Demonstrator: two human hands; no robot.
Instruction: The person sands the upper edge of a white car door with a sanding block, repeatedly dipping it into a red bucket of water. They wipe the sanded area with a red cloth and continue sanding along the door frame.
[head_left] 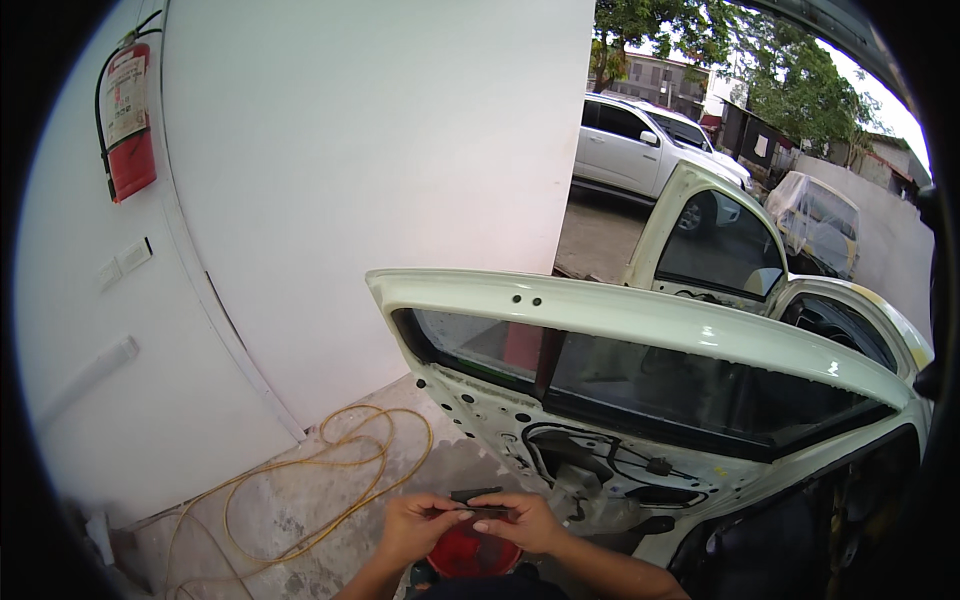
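Low in the head view, my left hand (414,528) and my right hand (526,522) meet in front of me. Between thumbs and fingers they pinch a small dark flat piece (476,495), whose exact kind I cannot make out. Both hands are closed on it, one at each end. Beneath them is a round red object (474,552), perhaps a bucket or stool, partly covered by my hands. Just beyond, a pale car door (470,400) stands open with its inner panel off, showing holes, cables and a dark-framed window.
A yellow hose (385,470) lies coiled on the stained floor at the left. A red fire extinguisher (130,130) hangs on the white wall (370,140). Another open car door (655,235) stands farther right, with a white pickup (620,150) parked outside.
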